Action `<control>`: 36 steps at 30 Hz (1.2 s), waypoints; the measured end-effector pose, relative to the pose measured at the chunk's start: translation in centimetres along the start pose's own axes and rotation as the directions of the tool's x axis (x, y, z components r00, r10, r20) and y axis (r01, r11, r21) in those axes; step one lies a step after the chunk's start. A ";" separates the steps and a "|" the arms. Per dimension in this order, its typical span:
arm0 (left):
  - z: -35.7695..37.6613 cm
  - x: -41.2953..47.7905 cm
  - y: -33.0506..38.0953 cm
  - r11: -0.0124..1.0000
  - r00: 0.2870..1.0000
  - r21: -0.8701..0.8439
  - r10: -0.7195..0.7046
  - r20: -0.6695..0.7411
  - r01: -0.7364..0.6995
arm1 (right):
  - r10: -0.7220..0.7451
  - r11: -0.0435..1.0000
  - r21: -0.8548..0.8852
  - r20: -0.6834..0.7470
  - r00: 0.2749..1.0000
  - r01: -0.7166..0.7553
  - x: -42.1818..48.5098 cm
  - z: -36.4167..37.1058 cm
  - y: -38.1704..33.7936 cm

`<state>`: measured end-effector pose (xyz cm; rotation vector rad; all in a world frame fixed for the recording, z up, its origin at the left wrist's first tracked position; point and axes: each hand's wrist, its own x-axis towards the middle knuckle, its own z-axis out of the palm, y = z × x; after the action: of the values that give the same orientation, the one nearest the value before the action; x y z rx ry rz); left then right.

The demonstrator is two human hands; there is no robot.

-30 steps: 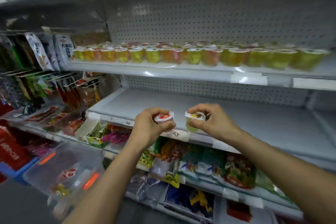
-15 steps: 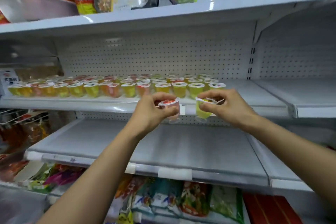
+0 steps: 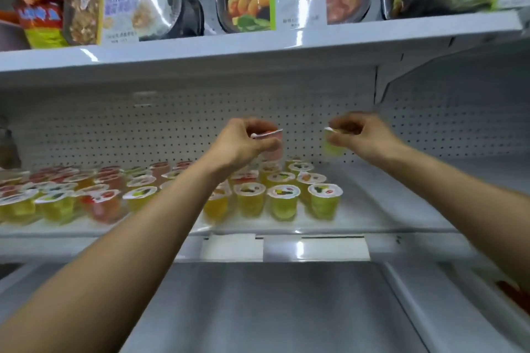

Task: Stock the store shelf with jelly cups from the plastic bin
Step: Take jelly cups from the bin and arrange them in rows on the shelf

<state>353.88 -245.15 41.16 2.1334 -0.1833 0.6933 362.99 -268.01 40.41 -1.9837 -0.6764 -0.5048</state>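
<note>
Pegboard-backed shelf point(image 3: 387, 209) carries dozens of jelly cups point(image 3: 249, 199); left hand point(image 3: 243, 143) pinches one red cup point(image 3: 272, 152), right hand point(image 3: 361, 135) one green cup point(image 3: 332, 147).

Shop: stocked pegboard-backed shelves point(image 3: 258, 51)

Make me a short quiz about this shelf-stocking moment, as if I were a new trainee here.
1. True or false: the left hand holds a red jelly cup.
2. The right hand holds a second cup coloured: A green, B blue, C black.
3. Where is the bare space on the jelly shelf: left or right of the rows of cups?
Key: 1 true; 2 A; 3 right.
</note>
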 end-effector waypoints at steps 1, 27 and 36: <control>0.3 1.2 -0.5 1.000 1.000 0.010 0.012 0.004 -0.012 | 0.017 1.000 -0.018 -0.011 1.000 -0.017 1.3 0.5 1.2; 4.2 10.5 -4.6 0.982 0.997 0.188 0.016 0.074 -0.030 | 0.029 0.998 -0.055 0.230 0.973 -0.017 7.6 4.4 5.5; 7.2 10.3 -1.6 1.000 0.986 -0.024 -0.007 0.167 0.012 | -0.019 0.987 0.162 0.126 0.992 -0.001 4.9 2.9 3.3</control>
<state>366.04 -248.54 42.21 2.1667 -0.2703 0.5041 369.00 -265.54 39.84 -1.8713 -0.7811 -0.3197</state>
